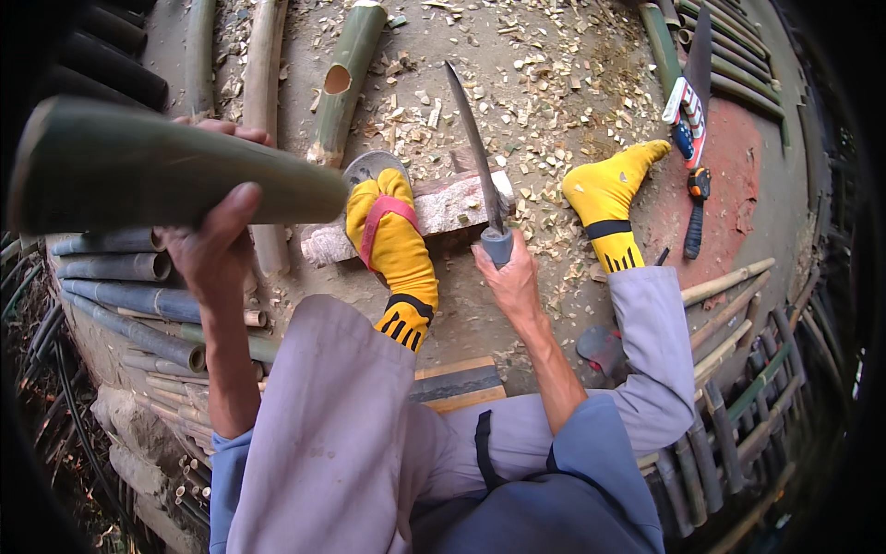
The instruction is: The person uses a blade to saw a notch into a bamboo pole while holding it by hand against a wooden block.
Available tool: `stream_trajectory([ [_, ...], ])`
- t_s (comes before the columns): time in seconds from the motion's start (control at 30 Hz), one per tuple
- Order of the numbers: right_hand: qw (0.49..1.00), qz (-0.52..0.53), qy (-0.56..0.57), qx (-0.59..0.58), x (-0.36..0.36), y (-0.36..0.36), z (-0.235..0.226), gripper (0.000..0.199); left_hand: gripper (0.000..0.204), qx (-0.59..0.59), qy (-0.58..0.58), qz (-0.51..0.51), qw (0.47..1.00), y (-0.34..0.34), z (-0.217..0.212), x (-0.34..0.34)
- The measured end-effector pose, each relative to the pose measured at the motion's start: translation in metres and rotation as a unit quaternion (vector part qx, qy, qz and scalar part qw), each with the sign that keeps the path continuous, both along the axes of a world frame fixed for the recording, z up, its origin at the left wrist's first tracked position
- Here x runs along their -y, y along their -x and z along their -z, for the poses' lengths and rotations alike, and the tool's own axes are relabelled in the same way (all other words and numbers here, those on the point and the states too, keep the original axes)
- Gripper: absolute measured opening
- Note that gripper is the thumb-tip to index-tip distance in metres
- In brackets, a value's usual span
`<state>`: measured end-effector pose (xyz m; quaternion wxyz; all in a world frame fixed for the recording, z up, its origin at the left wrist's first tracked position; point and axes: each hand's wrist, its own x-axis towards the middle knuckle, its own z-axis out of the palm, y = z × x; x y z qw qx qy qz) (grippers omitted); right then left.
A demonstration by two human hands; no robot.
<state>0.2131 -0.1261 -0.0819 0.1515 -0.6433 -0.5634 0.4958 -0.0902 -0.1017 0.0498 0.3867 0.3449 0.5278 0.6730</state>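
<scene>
My left hand [210, 254] is closed around a thick green bamboo section [157, 171], raised off the ground at the left and lying nearly level across the view. In my right hand [517, 282] is a machete [478, 152], gripped by its grey handle, its long dark blade pointing up and away from me. Below the blade, a rough wooden block [448, 209] lies on the ground, and the blade crosses over it in view. The bamboo and the blade are apart. Some fingers of the left hand are hidden behind the bamboo.
My yellow-socked left foot [406, 263], in a sandal, is by the block; the right foot [614, 189] is bare of one. A bamboo pole with a cut hole [365, 42] lies ahead among wood chips. A handsaw [699, 74] and tape measure [699, 183] lie right. Bamboo stacks surround me.
</scene>
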Motion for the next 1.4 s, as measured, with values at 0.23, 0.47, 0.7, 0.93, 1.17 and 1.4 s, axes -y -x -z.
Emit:
stream_trajectory([
  [0.23, 0.998, -0.020, 0.052, -0.015, 0.000, 0.000, -0.017, 0.034, 0.063, 0.189, 0.039, -0.049, 0.980, -0.035, 0.029, 0.007],
  [0.47, 0.999, -0.043, 0.012, 0.002, 0.006, -0.004, -0.014, 0.036, 0.054, 0.111, 0.009, -0.097, 0.989, -0.049, 0.031, -0.006],
  [0.7, 0.999, -0.047, -0.026, -0.007, 0.007, -0.008, -0.047, 0.042, 0.047, 0.058, -0.061, -0.143, 0.986, -0.055, 0.008, -0.005],
  [0.93, 0.978, -0.033, -0.197, -0.067, 0.008, 0.014, -0.074, 0.038, 0.043, 0.036, -0.051, -0.144, 0.988, -0.055, 0.015, -0.001],
  [1.17, 0.997, -0.042, 0.056, -0.015, -0.011, 0.005, -0.062, 0.034, 0.044, 0.021, -0.094, -0.108, 0.989, -0.068, 0.011, -0.011],
  [1.4, 0.955, -0.020, -0.284, -0.088, 0.005, 0.003, -0.042, 0.033, 0.043, 0.021, -0.086, -0.110, 0.990, -0.067, 0.011, -0.012],
])
